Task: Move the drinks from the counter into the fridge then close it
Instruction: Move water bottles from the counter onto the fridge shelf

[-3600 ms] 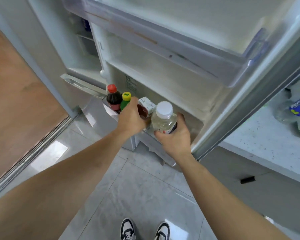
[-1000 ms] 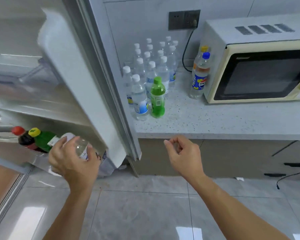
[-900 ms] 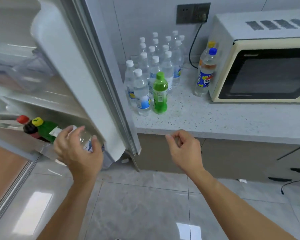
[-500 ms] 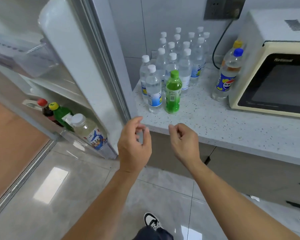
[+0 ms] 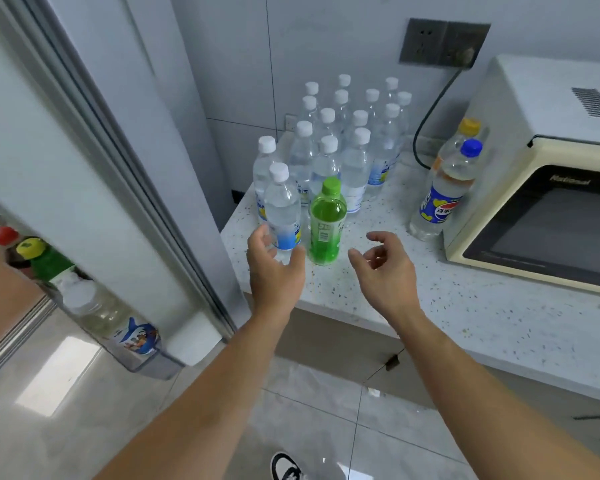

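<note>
Several clear water bottles with white caps [image 5: 329,147] stand grouped on the speckled counter [image 5: 465,306]. In front of them are a clear bottle with a blue label [image 5: 282,209] and a green bottle [image 5: 327,223]. My left hand [image 5: 274,268] is open right at the blue-labelled bottle's base, fingers spread around it without gripping. My right hand [image 5: 383,268] hovers open just right of the green bottle, holding nothing. The open fridge door [image 5: 66,161] at left carries a white-capped bottle [image 5: 101,313], a green bottle with a yellow cap [image 5: 45,258] and a red-capped bottle [image 5: 4,237] in its lower shelf.
A cream microwave [image 5: 548,181] fills the counter's right side. Two tall soda bottles, one with a blue cap [image 5: 440,199], stand beside it. A black cable [image 5: 426,126] runs down from a wall socket [image 5: 444,43]. Below is a tiled floor with my shoe [image 5: 284,467].
My left hand let go of the white-capped bottle in the door shelf. Both hands moved up from below the counter edge to the front bottles, and their fingers opened.
</note>
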Demonstrator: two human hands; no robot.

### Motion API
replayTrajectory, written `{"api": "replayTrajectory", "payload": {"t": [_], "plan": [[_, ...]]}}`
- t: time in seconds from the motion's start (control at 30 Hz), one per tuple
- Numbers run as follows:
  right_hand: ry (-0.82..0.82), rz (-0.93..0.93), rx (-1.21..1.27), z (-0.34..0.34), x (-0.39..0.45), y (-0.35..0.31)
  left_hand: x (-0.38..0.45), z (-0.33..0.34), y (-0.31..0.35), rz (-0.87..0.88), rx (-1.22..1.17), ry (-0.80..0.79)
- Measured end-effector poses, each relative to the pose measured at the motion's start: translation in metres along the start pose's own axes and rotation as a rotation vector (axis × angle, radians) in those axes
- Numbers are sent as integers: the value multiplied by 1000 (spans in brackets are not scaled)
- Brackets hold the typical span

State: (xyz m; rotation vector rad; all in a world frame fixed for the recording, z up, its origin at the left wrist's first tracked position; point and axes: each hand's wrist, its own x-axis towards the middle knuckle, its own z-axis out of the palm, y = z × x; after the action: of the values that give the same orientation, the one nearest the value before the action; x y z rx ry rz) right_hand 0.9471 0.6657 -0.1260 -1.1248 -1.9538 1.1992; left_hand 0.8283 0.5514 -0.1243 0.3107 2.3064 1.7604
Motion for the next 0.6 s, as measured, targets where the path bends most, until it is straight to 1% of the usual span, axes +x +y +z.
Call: {"api": "replayTrajectory", "payload": {"t": [0.1,0.2,0.27,0.33,0.4,0.5,0.6], "plan": [[-56,80,56,15,20,0,27,9,-8,-59,-4,33],[-129,114,72,26,33,8,40,20,-14,-102,13,10],[-150,101,60,30,46,13,50,26,-17,-110,42,6],[-178,71,40,35,62,14,60,30,-18,-117,65,35],[-230,32,45,42,75,14,69,31,-18,-116,66,59],[-323,-30,54,53,87,16,74,35,-15,-83,44,47],[-384,-25,80,59,97,20,80,41,-13,-70,34,58]]}}
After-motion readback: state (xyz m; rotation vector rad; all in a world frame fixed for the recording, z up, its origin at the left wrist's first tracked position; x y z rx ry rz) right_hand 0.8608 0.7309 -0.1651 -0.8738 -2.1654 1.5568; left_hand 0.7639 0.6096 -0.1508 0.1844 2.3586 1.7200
